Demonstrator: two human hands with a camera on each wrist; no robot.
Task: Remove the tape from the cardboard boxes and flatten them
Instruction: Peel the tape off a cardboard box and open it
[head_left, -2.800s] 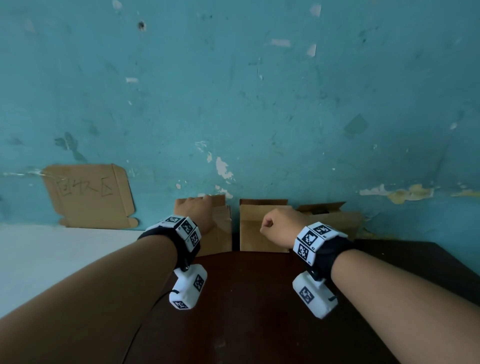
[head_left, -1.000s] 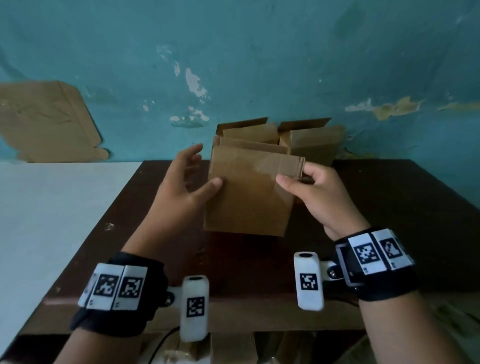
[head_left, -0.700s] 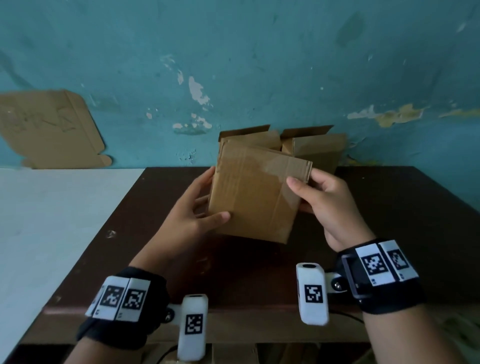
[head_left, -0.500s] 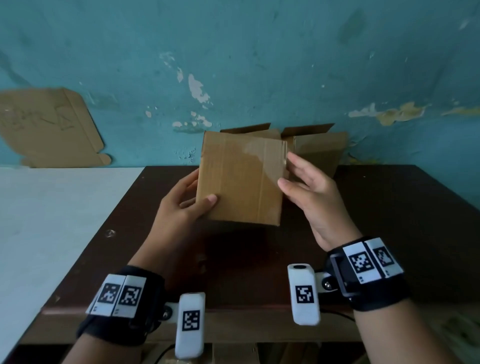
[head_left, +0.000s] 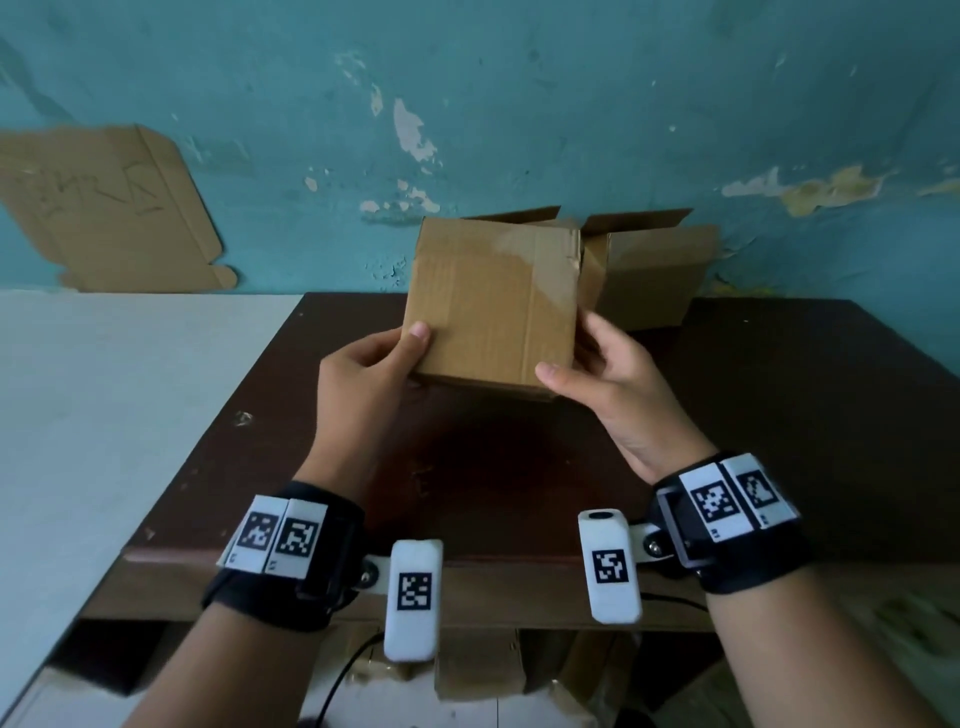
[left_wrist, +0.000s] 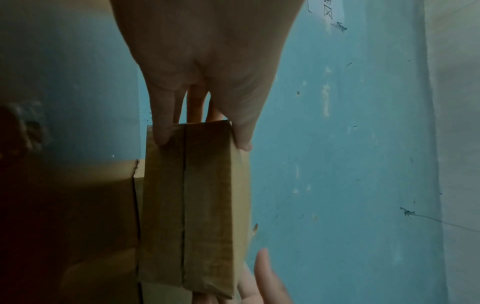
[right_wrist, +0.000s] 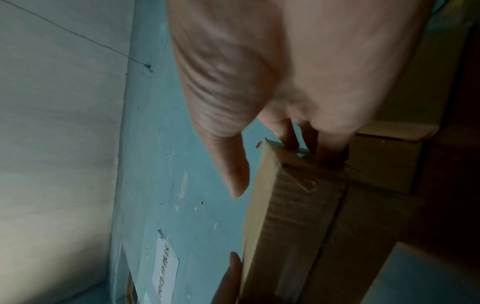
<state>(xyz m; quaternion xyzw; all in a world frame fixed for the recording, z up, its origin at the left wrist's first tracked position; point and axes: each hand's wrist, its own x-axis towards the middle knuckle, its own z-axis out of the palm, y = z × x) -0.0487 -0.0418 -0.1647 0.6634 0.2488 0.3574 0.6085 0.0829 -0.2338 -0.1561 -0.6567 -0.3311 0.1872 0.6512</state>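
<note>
Gripping a closed cardboard box (head_left: 493, 306) between them, both hands hold it lifted above the dark tabletop (head_left: 779, 415). The left hand (head_left: 363, 374) clamps its lower left corner, thumb on the front; the right hand (head_left: 613, 384) cups the lower right corner. Two open-flapped boxes (head_left: 649, 270) stand behind against the teal wall (head_left: 519, 104).

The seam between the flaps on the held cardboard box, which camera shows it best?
Left wrist: the seam runs down the held cardboard box, unobstructed. Right wrist shows it dim and oblique. Head shows only another face.
</note>
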